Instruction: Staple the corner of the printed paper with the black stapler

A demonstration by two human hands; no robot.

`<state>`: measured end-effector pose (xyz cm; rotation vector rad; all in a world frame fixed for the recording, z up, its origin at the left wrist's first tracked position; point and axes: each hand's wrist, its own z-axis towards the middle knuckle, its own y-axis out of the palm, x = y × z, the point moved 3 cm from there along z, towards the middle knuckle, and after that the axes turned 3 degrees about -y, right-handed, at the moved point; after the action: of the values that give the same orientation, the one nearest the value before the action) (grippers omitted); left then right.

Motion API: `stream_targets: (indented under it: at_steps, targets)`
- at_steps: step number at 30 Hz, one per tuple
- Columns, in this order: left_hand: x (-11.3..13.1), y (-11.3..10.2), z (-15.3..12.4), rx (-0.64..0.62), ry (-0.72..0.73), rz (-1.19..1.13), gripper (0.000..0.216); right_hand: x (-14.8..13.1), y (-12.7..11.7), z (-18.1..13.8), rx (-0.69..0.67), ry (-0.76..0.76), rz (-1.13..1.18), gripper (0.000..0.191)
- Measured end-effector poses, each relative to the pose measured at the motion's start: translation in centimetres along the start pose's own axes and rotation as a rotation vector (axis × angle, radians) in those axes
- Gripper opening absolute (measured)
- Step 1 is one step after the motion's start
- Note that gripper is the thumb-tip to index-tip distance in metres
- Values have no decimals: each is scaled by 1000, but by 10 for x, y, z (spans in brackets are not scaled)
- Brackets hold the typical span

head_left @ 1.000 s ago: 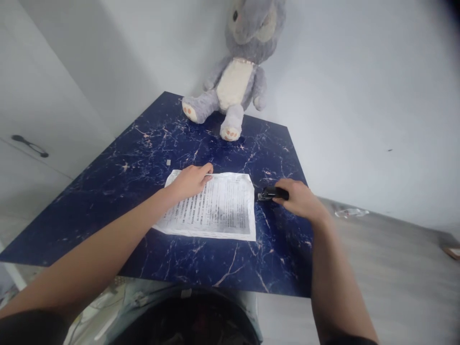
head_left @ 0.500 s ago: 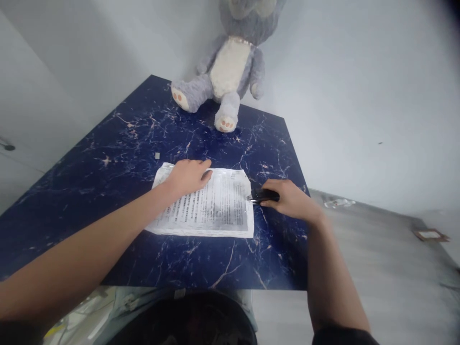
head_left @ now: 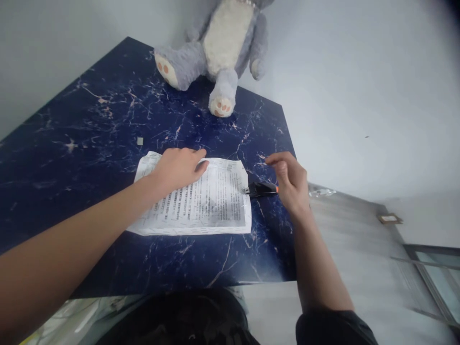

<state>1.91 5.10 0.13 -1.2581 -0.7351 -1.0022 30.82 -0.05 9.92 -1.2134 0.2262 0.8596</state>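
Note:
My left hand [head_left: 181,165] lies flat on the upper left part of a stack of printed paper sheets [head_left: 215,201], fingers stretched out. At the sheets' right edge lies a black stapler [head_left: 264,189] with a bit of orange at its rear end; its front end meets the paper. Several small staple-like marks show along the paper's edges. My right hand [head_left: 290,179] is raised just beside the stapler's rear end, its fingers and thumb apart, with nothing visible in them.
The dark blue marbled table [head_left: 108,191] bears a large grey plush toy [head_left: 226,43] at its back, against the wall. A small pale square piece [head_left: 140,141] sits left of the paper. On the floor at the right lies a small brown framed object [head_left: 390,218].
My right hand has let go of the stapler and lifted slightly above it. The stapler stays at the paper's edge, and my left hand stays on the sheets. The view has shifted.

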Motion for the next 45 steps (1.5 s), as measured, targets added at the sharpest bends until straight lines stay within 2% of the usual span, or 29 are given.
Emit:
stream_targets:
  at_steps: [2,8,11,16,19,22,25,29,31,35,45]
  targets:
    - [-2,0,-1,5,-22,-18,21,-7,5,-2,99,-23,-67,45]
    - [5,-2,-5,-22,15,86,23,-5,28,-1,-68,-52,-143,46]
    - [0,-6,-3,-2,5,82,19,5,29,0,-74,4,-160,45]
    - [-17,-6,-1,25,-12,28,13,23,30,-1,-210,137,-186,52]
    - [-13,-3,-3,10,2,32,13,27,33,-2,-200,178,-161,54]
    - [1,-3,-5,-55,50,161,14,27,35,-2,-176,196,-169,56]
    - [18,-6,-8,-169,73,428,18,28,34,-1,-170,232,-203,56]
    - [35,-7,-14,-334,65,755,34,31,30,0,-123,259,-238,56]
    - [40,-6,-17,-377,85,859,39,33,29,0,-115,254,-245,56]
    - [44,-4,-18,-384,116,927,42,37,28,1,-114,247,-266,55]
    - [46,-5,-18,-372,113,913,42,36,28,3,-109,256,-294,55]
